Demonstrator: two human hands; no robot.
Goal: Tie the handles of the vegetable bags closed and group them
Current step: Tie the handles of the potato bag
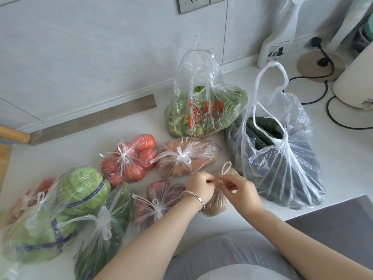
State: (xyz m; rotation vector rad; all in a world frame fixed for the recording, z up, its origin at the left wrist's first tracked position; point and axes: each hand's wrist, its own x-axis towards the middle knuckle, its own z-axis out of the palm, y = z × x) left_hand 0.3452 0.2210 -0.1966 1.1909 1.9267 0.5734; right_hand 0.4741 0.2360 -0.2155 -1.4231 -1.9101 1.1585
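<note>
A small bag of pale brown produce (217, 205) stands on the white counter (141, 122). My left hand (199, 186) and my right hand (240, 189) pinch its handles at the knot, one loop sticking up. To the left lie knotted bags: tomatoes (129, 158), carrots (187, 156), purple onions (155, 201), cabbage (80, 190), dark greens (101, 235). Behind stand two bags with untied handles: leafy greens (203, 110) and cucumbers (278, 158).
A white spray bottle (278, 37), a black cable (323, 77) and a cream appliance (355, 77) sit at the back right. A grey mat (339, 229) covers the counter's front right. A knife blade with a wooden handle (90, 122) lies along the wall.
</note>
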